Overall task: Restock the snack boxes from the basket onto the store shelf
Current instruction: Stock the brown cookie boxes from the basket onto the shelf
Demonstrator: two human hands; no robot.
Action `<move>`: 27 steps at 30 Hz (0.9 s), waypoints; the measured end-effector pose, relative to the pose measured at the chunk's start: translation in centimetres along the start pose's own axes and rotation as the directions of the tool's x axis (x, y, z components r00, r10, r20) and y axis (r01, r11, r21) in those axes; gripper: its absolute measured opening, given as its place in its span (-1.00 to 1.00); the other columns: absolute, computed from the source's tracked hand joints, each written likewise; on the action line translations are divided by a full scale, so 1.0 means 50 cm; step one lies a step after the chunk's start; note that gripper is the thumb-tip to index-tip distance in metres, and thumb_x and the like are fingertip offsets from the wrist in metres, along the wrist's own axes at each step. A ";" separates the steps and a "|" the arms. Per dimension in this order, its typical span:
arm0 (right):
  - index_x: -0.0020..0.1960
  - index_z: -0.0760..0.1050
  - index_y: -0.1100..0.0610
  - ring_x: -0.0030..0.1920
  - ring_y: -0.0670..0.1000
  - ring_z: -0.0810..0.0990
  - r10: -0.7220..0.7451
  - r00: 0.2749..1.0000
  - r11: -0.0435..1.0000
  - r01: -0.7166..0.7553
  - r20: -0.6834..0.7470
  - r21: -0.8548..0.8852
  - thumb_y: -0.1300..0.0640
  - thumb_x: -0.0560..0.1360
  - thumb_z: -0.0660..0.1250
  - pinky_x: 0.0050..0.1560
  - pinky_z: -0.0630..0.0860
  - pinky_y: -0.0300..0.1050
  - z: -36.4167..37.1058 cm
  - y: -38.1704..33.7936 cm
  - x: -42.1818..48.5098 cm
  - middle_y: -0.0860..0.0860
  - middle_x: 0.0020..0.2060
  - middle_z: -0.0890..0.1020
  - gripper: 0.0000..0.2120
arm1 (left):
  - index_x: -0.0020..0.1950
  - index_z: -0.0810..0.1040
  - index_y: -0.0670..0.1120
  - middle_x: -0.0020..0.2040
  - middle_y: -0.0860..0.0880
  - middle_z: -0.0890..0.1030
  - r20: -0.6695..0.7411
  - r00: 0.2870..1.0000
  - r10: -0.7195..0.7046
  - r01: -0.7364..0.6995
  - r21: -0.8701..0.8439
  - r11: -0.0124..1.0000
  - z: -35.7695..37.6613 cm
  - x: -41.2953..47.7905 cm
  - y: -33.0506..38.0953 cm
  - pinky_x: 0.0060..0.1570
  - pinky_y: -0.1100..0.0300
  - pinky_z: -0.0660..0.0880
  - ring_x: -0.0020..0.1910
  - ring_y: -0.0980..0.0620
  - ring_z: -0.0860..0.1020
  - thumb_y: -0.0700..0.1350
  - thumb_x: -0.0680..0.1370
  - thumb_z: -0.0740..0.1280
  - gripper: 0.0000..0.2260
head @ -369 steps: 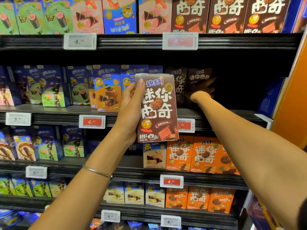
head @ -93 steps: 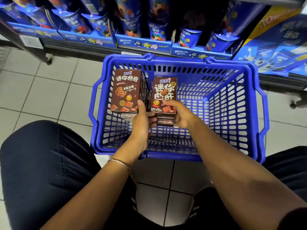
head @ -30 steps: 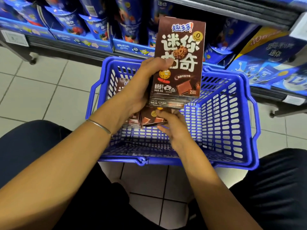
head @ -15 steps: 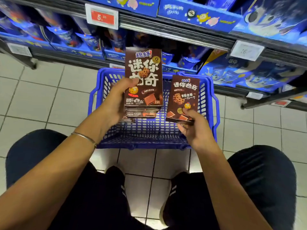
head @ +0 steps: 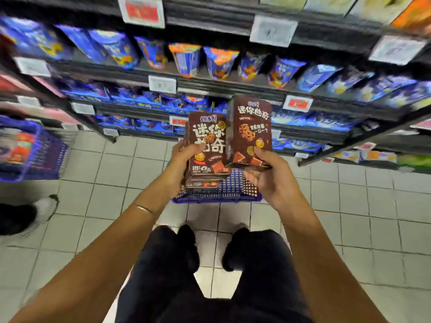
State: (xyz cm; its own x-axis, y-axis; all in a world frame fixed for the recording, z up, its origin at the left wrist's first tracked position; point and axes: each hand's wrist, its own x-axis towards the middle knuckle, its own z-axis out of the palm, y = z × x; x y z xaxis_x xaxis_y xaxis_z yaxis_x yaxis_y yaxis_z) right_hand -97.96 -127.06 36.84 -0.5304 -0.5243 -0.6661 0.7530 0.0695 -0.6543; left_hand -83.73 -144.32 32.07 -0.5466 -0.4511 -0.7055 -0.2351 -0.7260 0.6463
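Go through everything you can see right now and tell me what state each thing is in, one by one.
Left hand: grips a stack of brown boxes, upright.
Right hand: holds a single brown box by its bottom, beside the stack.
Blue basket: on the floor under the hands, contents hidden.
Second basket: far left, loaded, blurred.
Shelves: stocked with blue packs.

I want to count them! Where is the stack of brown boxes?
Middle of the head view: the stack of brown boxes is in the left hand, beside the single box in the right hand, above the blue basket.
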 end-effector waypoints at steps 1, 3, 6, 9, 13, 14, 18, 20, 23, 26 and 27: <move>0.02 0.63 0.12 -0.09 0.09 0.70 -0.015 1.000 0.999 0.015 0.023 -0.036 0.11 0.38 0.47 0.11 0.58 0.00 0.023 -0.032 -0.039 0.07 -0.05 0.74 -0.77 | 0.50 0.32 -0.09 0.09 -0.17 0.75 0.017 1.000 -0.003 0.003 0.003 1.000 0.016 -0.038 0.029 -0.18 0.02 0.67 -0.06 -0.13 0.75 0.00 0.37 0.57 -0.23; 0.08 0.60 0.12 -0.09 0.08 0.69 -0.044 0.996 0.994 0.051 0.074 -0.094 0.10 0.34 0.49 0.04 0.58 -0.03 0.060 -0.089 -0.104 0.07 -0.06 0.74 -0.68 | 0.51 0.35 -0.09 0.14 -0.20 0.73 0.050 0.998 0.022 -0.023 0.022 0.999 0.049 -0.100 0.086 -0.10 -0.05 0.67 -0.01 -0.18 0.74 0.04 0.29 0.63 -0.13; 0.23 0.56 0.19 -0.04 0.10 0.70 -0.113 0.988 0.982 0.127 0.103 -0.139 0.17 0.34 0.55 -0.15 0.62 -0.11 0.092 -0.171 -0.179 0.12 0.01 0.73 -0.52 | 0.56 0.31 0.03 0.27 -0.17 0.67 0.064 0.991 0.118 -0.122 0.064 0.990 0.104 -0.169 0.177 0.18 -0.19 0.61 0.19 -0.21 0.68 0.17 0.13 0.71 0.07; 0.32 0.51 0.26 0.12 0.21 0.67 -0.200 0.973 0.961 0.219 0.118 -0.171 0.15 0.37 0.54 0.05 0.62 0.05 0.101 -0.244 -0.232 0.20 0.15 0.69 -0.44 | 0.58 0.27 0.17 0.42 -0.09 0.57 0.119 0.966 0.230 -0.245 0.134 0.960 0.164 -0.216 0.256 0.41 -0.28 0.44 0.36 -0.17 0.57 0.28 0.06 0.69 0.16; 0.23 0.57 0.10 -0.01 0.06 0.70 -0.346 0.924 0.908 0.373 0.163 -0.189 0.07 0.33 0.51 -0.12 0.64 -0.09 0.101 -0.344 -0.299 0.02 0.03 0.74 -0.52 | 0.43 0.41 0.17 0.27 0.09 0.67 0.233 0.896 0.379 -0.419 0.157 0.894 0.262 -0.274 0.342 0.41 -0.17 0.46 0.29 0.00 0.63 0.24 0.17 0.62 -0.14; 0.21 0.58 0.08 -0.03 0.04 0.69 -0.385 0.906 0.890 0.414 0.175 -0.191 0.04 0.32 0.51 -0.15 0.63 -0.10 0.101 -0.368 -0.317 0.00 0.01 0.74 -0.53 | 0.46 0.39 0.14 0.24 0.15 0.68 0.255 0.873 0.416 -0.462 0.156 0.873 0.288 -0.291 0.360 0.38 -0.11 0.48 0.26 0.05 0.64 0.24 0.17 0.61 -0.11; 0.31 0.54 0.15 0.13 0.16 0.68 -0.521 0.827 0.821 0.553 0.211 -0.141 0.05 0.34 0.51 0.20 0.54 0.16 0.079 -0.463 -0.378 0.09 0.14 0.71 -0.44 | 0.56 0.33 0.11 0.40 0.07 0.59 0.336 0.770 0.542 -0.610 0.140 0.780 0.389 -0.354 0.416 0.41 -0.10 0.45 0.36 0.02 0.58 0.34 0.15 0.64 0.05; 0.33 0.51 0.15 0.16 0.19 0.67 -0.575 0.788 0.784 0.608 0.221 -0.125 0.09 0.37 0.47 0.20 0.53 0.17 0.065 -0.509 -0.408 0.10 0.15 0.71 -0.45 | 0.56 0.32 0.15 0.48 -0.03 0.53 0.356 0.741 0.569 -0.636 0.101 0.765 0.440 -0.377 0.439 0.45 -0.26 0.39 0.43 -0.14 0.52 0.38 0.07 0.66 0.12; 0.31 0.48 0.11 0.08 0.07 0.69 -0.688 0.695 0.689 0.716 0.209 -0.114 0.12 0.28 0.51 0.10 0.57 -0.02 0.046 -0.584 -0.453 0.03 0.05 0.73 -0.39 | 0.56 0.32 0.16 0.41 0.00 0.59 0.390 0.685 0.615 -0.692 0.086 0.717 0.519 -0.407 0.473 0.43 -0.28 0.42 0.37 -0.12 0.57 0.40 0.03 0.66 0.16; 0.27 0.52 0.06 0.08 0.03 0.68 -0.759 0.607 0.590 0.794 0.235 -0.145 0.04 0.22 0.50 0.15 0.55 -0.04 0.035 -0.659 -0.488 0.00 0.05 0.73 -0.38 | 0.56 0.32 0.18 0.38 -0.02 0.61 0.396 0.639 0.659 -0.731 0.047 0.681 0.585 -0.428 0.505 0.41 -0.29 0.43 0.32 -0.12 0.61 0.38 0.05 0.67 0.14; 0.27 0.52 0.05 0.07 0.02 0.69 -0.772 0.584 0.568 0.811 0.251 -0.141 0.05 0.23 0.49 0.14 0.54 -0.04 0.032 -0.684 -0.495 0.01 0.05 0.73 -0.40 | 0.55 0.32 0.19 0.38 -0.02 0.61 0.394 0.628 0.671 -0.738 0.030 0.674 0.606 -0.435 0.516 0.41 -0.30 0.43 0.32 -0.13 0.62 0.37 0.05 0.68 0.12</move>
State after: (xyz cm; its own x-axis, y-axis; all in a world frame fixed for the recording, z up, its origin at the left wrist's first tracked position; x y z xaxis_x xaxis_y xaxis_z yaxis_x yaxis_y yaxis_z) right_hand -109.94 -117.79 76.27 -0.7931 -0.5734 0.2055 -0.0568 -0.2663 -0.9622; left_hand -102.25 -137.53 72.89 -0.8180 -0.5656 0.1048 0.2212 -0.1412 0.9649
